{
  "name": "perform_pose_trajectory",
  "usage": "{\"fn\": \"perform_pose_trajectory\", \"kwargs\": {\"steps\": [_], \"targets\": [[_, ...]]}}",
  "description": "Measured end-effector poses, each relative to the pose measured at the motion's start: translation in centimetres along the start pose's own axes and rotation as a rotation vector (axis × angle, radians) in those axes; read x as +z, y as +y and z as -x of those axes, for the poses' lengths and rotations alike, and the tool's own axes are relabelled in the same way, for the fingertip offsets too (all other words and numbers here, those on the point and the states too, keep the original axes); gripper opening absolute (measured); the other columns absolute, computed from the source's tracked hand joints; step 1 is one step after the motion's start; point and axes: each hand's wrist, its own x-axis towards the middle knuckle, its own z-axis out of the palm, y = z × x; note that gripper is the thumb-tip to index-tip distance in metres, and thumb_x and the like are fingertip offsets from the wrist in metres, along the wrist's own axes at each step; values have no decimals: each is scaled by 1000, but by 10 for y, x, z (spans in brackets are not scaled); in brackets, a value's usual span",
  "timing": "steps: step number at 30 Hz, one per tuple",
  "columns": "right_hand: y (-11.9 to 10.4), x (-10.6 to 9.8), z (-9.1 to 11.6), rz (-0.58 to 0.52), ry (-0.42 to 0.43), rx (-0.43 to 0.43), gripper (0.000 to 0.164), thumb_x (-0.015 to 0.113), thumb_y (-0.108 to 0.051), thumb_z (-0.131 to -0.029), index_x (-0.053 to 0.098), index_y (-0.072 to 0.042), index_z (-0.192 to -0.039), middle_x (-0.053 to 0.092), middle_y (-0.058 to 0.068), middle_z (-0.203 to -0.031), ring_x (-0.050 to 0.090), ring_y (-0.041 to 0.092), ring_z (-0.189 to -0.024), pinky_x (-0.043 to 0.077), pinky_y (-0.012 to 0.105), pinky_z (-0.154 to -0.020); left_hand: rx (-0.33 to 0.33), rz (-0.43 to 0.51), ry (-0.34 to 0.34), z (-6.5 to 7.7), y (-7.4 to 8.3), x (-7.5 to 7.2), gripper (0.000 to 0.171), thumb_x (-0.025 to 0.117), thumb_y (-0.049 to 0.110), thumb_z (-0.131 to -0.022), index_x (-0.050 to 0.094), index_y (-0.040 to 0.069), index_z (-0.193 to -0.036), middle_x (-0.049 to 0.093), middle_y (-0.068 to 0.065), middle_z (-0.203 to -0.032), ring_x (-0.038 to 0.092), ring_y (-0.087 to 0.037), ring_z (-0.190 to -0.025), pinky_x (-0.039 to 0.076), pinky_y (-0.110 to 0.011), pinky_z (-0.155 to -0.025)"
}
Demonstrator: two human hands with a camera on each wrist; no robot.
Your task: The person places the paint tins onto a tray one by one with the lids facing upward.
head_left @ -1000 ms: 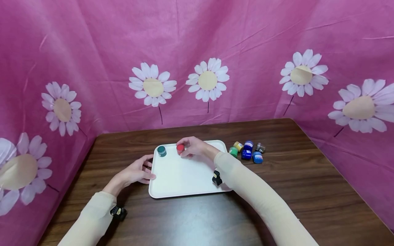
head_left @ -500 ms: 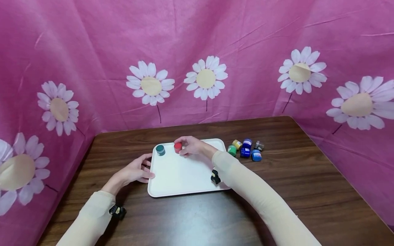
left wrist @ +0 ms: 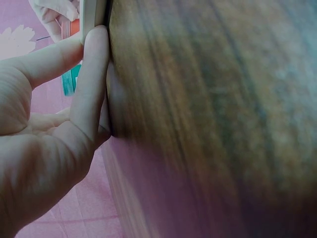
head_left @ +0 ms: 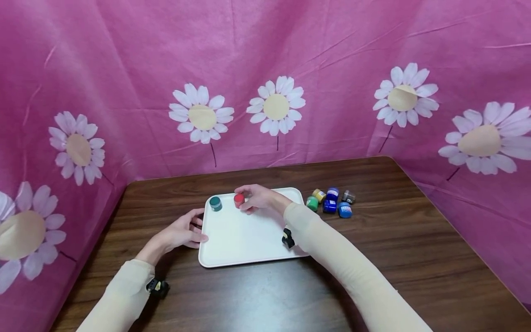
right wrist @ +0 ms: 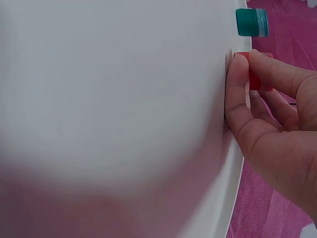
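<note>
My right hand [head_left: 262, 197] holds a small red-lidded paint jar [head_left: 238, 200] near the far edge of a white tray [head_left: 244, 240]. In the right wrist view, thumb and fingers pinch the red jar [right wrist: 254, 79], partly covering it. To its left on the tray, a dark green paint jar [head_left: 215, 204] stands upright, a small gap apart. My left hand [head_left: 178, 232] grips the tray's left rim, thumb on the edge. The left wrist view shows the fingertips of that hand [left wrist: 54, 134] against the tray edge [left wrist: 90, 15].
Right of the tray, several paint jars are clustered on the brown wooden table [head_left: 415, 230]: green [head_left: 312, 203], yellow [head_left: 319, 194], dark blue [head_left: 330, 206], light blue [head_left: 345, 210] and a clear greyish one [head_left: 349, 197]. A pink flowered curtain [head_left: 340, 55] surrounds the table.
The view shifts slightly. The right hand stays on the red jar, which sits at nearly the same spot, perhaps a touch nearer the green jar. The left hand keeps its place.
</note>
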Motion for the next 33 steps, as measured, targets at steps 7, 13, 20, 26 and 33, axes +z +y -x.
{"fn": "perform_pose_trajectory", "kwargs": {"steps": [7,13,20,26,33], "targets": [[-3,1,0,-9,15,25,53,70,10,-89,56,-1,-139,59,15,-114,60,21,-70,57,26,-64,8,1,-1,1,0,0,93,74,-9,-85,17,-1,-158,36,-27,-128,59,-24,-96,61,-45,-77],[-2,1,-1,-50,-1,32,50,68,13,-89,57,1,-137,62,15,-110,61,21,-74,58,27,-66,5,-10,-3,2,0,0,93,75,-8,-85,17,-1,-158,36,-27,-128,59,-25,-96,61,-45,-77],[-2,1,-1,-76,16,36,52,67,15,-88,58,0,-138,61,15,-112,61,21,-74,58,26,-65,0,-13,1,2,1,-1,94,75,-8,-85,16,-1,-158,35,-27,-129,59,-25,-97,61,-45,-77],[2,1,1,-109,54,7,58,67,18,-86,56,1,-140,61,17,-119,62,20,-75,59,27,-66,3,-11,-3,0,1,-1,94,75,-9,-85,16,0,-158,35,-27,-129,59,-25,-97,61,-46,-78],[4,-12,15,-115,46,-36,59,64,14,-91,49,1,-146,57,21,-137,67,24,-83,62,34,-74,-2,-7,-9,0,1,0,94,75,-8,-85,15,0,-158,35,-26,-129,59,-25,-97,61,-45,-78]]}}
